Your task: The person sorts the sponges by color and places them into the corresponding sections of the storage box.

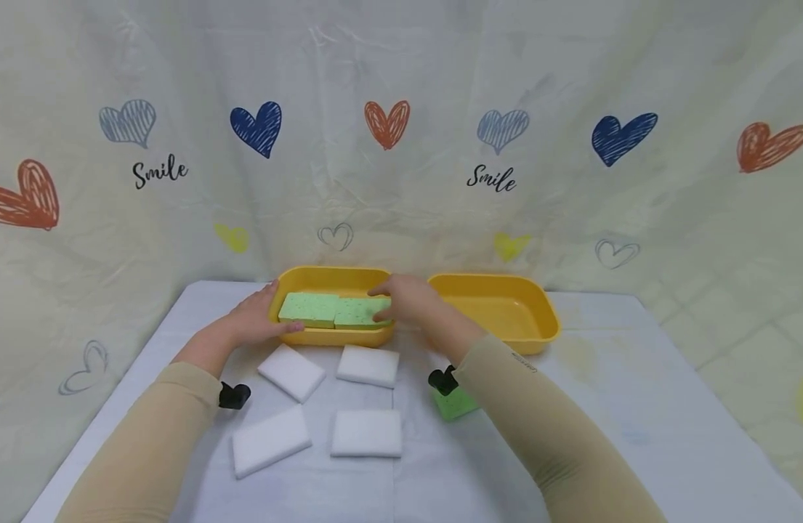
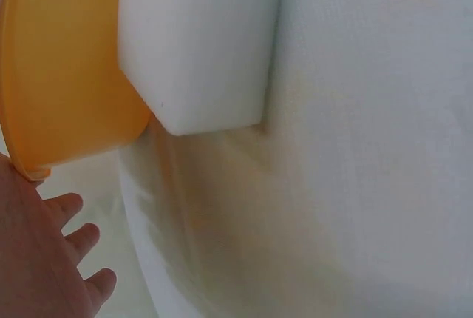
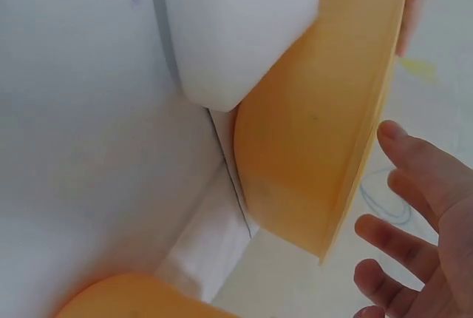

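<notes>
Two pale green sponges (image 1: 308, 310) lie side by side in the left yellow tray (image 1: 336, 337). My left hand (image 1: 253, 317) rests against that tray's left end, its thumb across the front rim. Outside the tray wall, several of its fingers (image 2: 83, 241) stretch out apart in the left wrist view. My right hand (image 1: 410, 298) hovers at the tray's right end, over the right sponge. Its fingers (image 3: 395, 242) are spread and slightly bent, with nothing between them, in the right wrist view.
Several white sponges (image 1: 366, 434) lie on the white-covered table (image 1: 597, 436) in front of the left tray. A second yellow tray (image 1: 506, 309) stands to its right. A green sponge (image 1: 455, 404) is partly hidden under my right forearm. Behind hangs a heart-printed curtain (image 1: 427, 58).
</notes>
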The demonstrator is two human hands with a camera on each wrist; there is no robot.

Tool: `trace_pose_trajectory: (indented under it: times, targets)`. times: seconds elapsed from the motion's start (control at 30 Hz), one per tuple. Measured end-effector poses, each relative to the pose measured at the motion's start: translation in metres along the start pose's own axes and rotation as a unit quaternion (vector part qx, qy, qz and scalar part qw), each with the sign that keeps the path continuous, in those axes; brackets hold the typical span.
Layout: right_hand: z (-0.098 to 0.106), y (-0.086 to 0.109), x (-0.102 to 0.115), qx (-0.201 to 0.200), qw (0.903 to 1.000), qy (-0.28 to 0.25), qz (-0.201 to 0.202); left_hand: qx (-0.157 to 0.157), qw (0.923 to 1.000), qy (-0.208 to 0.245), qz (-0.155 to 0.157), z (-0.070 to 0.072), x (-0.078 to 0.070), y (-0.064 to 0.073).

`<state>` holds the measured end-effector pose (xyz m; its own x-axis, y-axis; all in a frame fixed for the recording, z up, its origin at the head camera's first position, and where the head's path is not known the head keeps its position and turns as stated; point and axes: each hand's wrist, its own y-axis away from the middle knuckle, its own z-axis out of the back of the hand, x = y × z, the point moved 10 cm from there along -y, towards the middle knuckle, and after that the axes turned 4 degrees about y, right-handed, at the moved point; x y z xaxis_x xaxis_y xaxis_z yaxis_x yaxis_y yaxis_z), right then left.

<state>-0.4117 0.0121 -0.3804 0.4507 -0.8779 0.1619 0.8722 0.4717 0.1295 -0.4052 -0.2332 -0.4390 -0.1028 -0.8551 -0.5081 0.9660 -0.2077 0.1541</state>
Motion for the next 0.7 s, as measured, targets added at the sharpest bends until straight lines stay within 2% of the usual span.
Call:
trace_pose_trajectory:
  times: [0.4, 0.57, 0.7]
  targets:
    - [0.006, 0.046, -0.015, -0.007, 0.9995, -0.027, -0.011, -0.006, 0.9999, 0.003, -0.007, 0.000, -0.003, 0.001]
    - [0.006, 0.068, -0.022, -0.018, 0.9997, -0.018, 0.003, -0.006, 0.9997, 0.010, -0.020, -0.001, -0.002, -0.002]
    - [0.005, 0.091, -0.031, -0.023, 0.9996, -0.019, -0.001, -0.012, 0.9992, 0.008, -0.037, -0.004, 0.000, -0.005]
